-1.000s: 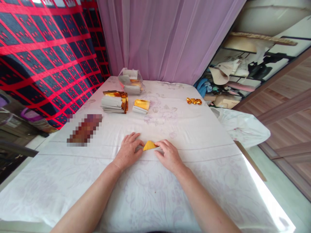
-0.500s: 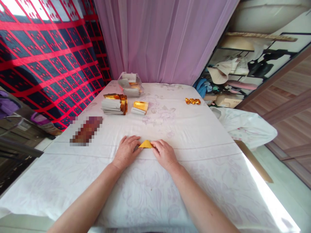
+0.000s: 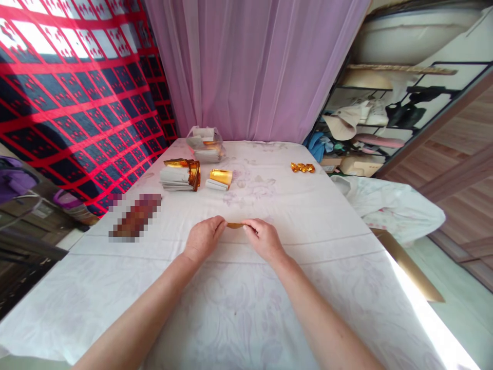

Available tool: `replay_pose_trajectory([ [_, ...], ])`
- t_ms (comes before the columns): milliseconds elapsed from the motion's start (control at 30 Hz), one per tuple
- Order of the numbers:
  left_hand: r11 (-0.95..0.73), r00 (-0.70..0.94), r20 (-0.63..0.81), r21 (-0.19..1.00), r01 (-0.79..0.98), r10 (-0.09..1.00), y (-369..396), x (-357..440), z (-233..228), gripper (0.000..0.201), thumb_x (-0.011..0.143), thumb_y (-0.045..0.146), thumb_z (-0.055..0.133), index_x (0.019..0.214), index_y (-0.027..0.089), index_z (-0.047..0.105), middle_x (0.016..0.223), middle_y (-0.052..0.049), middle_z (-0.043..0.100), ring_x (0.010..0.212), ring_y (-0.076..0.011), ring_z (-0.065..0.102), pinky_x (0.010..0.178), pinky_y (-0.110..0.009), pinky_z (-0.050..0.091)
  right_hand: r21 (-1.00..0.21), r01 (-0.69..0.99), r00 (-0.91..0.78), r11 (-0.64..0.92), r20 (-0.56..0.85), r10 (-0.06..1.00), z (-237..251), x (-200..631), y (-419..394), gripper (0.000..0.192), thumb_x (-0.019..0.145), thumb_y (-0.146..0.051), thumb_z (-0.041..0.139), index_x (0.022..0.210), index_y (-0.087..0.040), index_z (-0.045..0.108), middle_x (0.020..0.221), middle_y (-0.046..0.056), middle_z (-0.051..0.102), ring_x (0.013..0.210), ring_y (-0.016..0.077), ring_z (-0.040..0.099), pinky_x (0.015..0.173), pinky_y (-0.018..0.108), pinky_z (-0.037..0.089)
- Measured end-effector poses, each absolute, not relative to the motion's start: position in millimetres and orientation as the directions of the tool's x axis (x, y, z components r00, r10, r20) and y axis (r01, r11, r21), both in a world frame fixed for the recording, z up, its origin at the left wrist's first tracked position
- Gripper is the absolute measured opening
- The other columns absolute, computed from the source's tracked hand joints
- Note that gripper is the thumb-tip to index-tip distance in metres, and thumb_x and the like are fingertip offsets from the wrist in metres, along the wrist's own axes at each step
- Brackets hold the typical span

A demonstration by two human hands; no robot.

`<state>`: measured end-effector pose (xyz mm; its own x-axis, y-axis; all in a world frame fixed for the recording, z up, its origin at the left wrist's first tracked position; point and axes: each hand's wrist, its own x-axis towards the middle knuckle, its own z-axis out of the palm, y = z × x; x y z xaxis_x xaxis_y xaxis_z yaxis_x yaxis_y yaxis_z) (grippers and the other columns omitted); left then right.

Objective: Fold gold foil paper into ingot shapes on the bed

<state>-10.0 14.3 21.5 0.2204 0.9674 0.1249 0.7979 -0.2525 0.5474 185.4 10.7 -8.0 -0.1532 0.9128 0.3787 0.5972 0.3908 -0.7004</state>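
gold paper (image 3: 234,225) | thin folded strip | pinched at both ends

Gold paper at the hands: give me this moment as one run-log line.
left hand: pinching gold paper | right hand: pinching its other end | paper: narrow strip between both hands, over white sheet | paper stacks: far left, untouched

In front of me stands a bench (image 3: 308,216) covered with a pale flower-printed cloth (image 3: 239,308). On it, far left, lies a stack of white sheets (image 3: 175,180) with gold foil (image 3: 188,167) curled over its top, and just beside that a smaller pile topped with a gold sheet (image 3: 221,177). Behind them sits a clear bag of papers (image 3: 205,144). Well apart, toward the far right edge, lie a few folded gold pieces (image 3: 302,167).
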Motion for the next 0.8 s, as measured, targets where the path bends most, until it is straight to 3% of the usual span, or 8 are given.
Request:
replay_pose_trajectory([
  [167,-0.17,0.115,0.125,0.71,0.683,0.985,43.5,8.2,14.8,0.028,0.087,0.043,0.047,0.084,0.023,0.067,0.076,-0.002,0.071,0.069,-0.0183,0.064,0.062,-0.026,0.041,-0.857,0.428,0.005,0.287,0.319,0.948,-0.2,192.9,37.4,0.026,0.082,-0.033,0.051,0.092,-0.022,0.073,0.086,0.003,0.074,0.073,0.0166,0.066,0.069,0.027,0.051],
  [367,-0.048,0.041,0.033,0.89,0.454,0.999,61.0,26.5,-1.8,0.045,0.079,0.059,0.048,0.082,0.018,0.067,0.08,-0.006,0.074,0.06,-0.0154,0.064,0.052,-0.023,0.044,-0.942,0.271,0.11,0.196,0.233,0.966,-10.2,195.8,58.5,0.028,0.077,-0.041,0.055,0.083,-0.019,0.07,0.071,0.001,0.07,0.062,0.0149,0.062,0.059,0.024,0.049],
  [567,0.033,0.002,-0.036,0.941,0.338,0.999,56.2,29.7,-3.5,0.049,0.075,0.064,0.054,0.083,0.017,0.069,0.08,-0.007,0.075,0.058,-0.0155,0.064,0.046,-0.022,0.042,-0.957,0.227,0.132,0.18,0.213,0.968,-20.7,195.0,56.1,0.024,0.077,-0.037,0.056,0.082,-0.019,0.069,0.068,0.001,0.069,0.06,0.0145,0.062,0.057,0.023,0.049],
  [800,0.009,-0.047,0.008,0.94,0.341,0.999,51.6,29.9,-3.1,0.039,0.079,0.055,0.056,0.081,0.018,0.07,0.065,-0.002,0.07,0.055,-0.0141,0.061,0.048,-0.021,0.044,-0.946,0.246,0.113,0.213,0.246,0.963,-20.0,193.5,52.5,0.018,0.077,-0.033,0.059,0.082,-0.019,0.069,0.075,0.003,0.072,0.065,0.0155,0.065,0.061,0.025,0.052],
])
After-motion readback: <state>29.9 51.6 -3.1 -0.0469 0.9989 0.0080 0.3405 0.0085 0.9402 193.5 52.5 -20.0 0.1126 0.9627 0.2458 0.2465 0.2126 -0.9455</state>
